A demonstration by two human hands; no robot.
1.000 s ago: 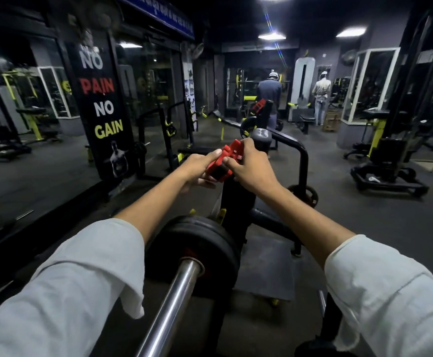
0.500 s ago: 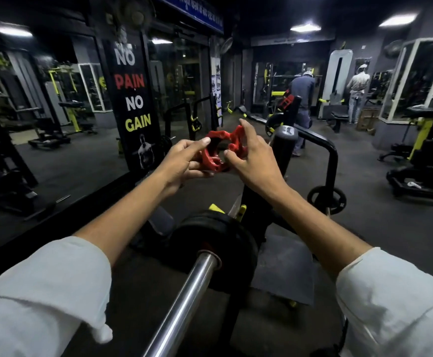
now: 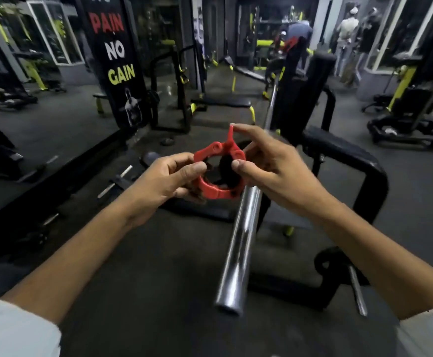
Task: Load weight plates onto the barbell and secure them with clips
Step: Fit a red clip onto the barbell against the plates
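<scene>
- Above the chrome steel barbell sleeve [image 3: 238,243], both hands grasp a red plastic ring-shaped collar clip [image 3: 216,171]
- Left hand [image 3: 163,181] steadies the ring; right hand [image 3: 266,166] pinches its raised lever, likely opening it for sliding on

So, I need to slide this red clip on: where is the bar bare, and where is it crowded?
The barbell sleeve is bare from its open near end up to the hands. Dark floor lies open to its left. It is crowded where the left hand and right hand hold the red clip, and the black frame closes in on the right.
</scene>
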